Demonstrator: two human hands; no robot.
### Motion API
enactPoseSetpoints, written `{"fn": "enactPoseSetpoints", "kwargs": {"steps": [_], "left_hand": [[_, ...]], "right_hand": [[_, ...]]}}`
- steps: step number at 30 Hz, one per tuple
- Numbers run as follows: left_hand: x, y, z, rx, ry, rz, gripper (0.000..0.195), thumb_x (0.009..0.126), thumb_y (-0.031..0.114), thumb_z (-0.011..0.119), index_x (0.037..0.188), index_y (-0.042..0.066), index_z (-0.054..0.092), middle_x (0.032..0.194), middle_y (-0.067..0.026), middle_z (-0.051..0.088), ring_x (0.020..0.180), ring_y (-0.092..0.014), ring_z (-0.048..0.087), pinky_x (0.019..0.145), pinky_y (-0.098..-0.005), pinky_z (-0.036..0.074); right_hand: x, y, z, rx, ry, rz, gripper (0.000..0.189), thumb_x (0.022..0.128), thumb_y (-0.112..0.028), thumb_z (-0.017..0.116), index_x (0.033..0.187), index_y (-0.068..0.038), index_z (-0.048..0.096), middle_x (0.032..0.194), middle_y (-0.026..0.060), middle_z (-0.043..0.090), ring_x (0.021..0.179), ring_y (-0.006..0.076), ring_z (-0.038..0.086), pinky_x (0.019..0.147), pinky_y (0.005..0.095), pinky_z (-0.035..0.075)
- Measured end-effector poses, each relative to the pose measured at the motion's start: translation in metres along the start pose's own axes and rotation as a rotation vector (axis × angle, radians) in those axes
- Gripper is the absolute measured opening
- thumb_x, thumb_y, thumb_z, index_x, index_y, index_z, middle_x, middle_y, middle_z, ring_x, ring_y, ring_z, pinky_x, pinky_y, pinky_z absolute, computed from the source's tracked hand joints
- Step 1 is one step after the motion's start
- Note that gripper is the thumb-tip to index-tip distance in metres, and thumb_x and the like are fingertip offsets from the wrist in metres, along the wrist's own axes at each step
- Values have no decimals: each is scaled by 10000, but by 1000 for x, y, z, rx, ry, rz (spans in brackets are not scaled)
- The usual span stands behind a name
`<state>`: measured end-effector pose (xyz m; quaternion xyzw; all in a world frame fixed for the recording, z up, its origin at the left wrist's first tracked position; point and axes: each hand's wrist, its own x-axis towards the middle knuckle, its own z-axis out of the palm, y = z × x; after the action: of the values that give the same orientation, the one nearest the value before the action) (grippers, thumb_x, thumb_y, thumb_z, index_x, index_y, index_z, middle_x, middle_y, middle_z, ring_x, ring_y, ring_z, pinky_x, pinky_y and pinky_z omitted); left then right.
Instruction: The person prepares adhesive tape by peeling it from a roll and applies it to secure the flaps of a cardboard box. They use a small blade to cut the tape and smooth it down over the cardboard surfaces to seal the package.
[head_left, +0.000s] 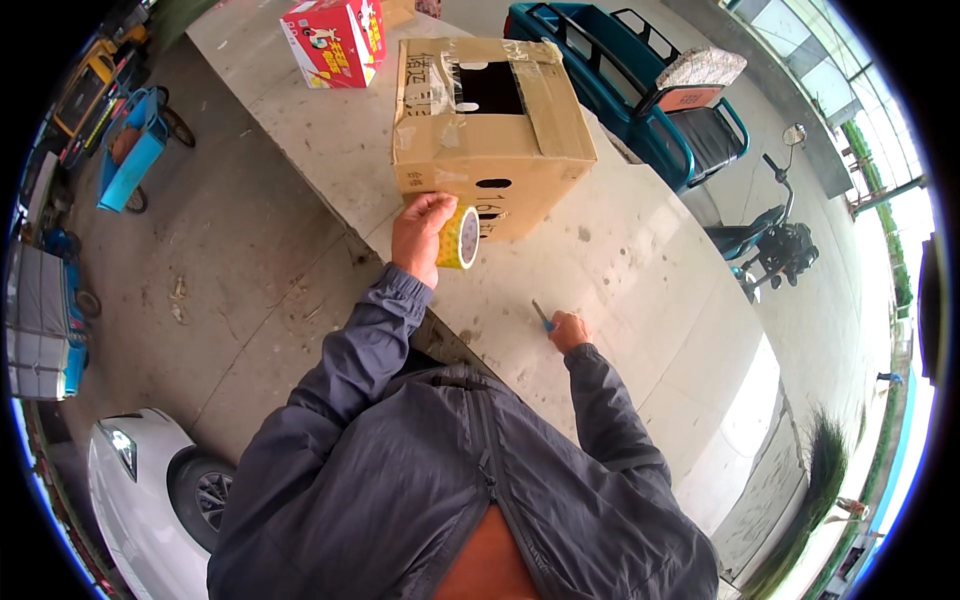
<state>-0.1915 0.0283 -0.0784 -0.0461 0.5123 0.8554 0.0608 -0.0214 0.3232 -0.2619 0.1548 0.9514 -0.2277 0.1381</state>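
Note:
My left hand (421, 238) grips a roll of yellow packing tape (459, 238) just in front of a brown cardboard box (487, 139). The box stands on a pale stone-like slab (637, 255); it has a large dark opening in its top, small holes in its near side, clear tape and writing. Nearer my body and to the right, my right hand (570, 331) is closed around a blue-handled knife (541, 313), its narrow blade pointing up and left in the picture. The blade is apart from the box. Most of the knife's handle is hidden in my fingers.
A red printed carton (337, 45) stands beyond the box, at the upper left. A teal cargo tricycle (652, 112) is beyond the slab's right side. The slab's left edge drops to a concrete floor (247, 300). A white car (142, 480) stands at the lower left.

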Motion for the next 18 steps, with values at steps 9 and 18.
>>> {"fn": "enactPoseSetpoints", "kwargs": {"steps": [9,18], "left_hand": [[3,-2,-7,18,-18,49,125,934,103,726,1012,6,720,950,-1,704,872,-87,633,824,-250,499],[7,-6,-3,-26,-43,36,104,933,87,713,988,-1,712,926,2,697,852,-86,631,797,-248,499]], "right_hand": [[-33,-132,-153,631,93,-308,216,885,-142,707,1041,-1,658,816,140,646,760,258,662,688,364,516],[-7,-237,-209,236,284,-779,209,890,-200,717,950,-12,648,897,189,660,832,416,651,723,478,516]]}}
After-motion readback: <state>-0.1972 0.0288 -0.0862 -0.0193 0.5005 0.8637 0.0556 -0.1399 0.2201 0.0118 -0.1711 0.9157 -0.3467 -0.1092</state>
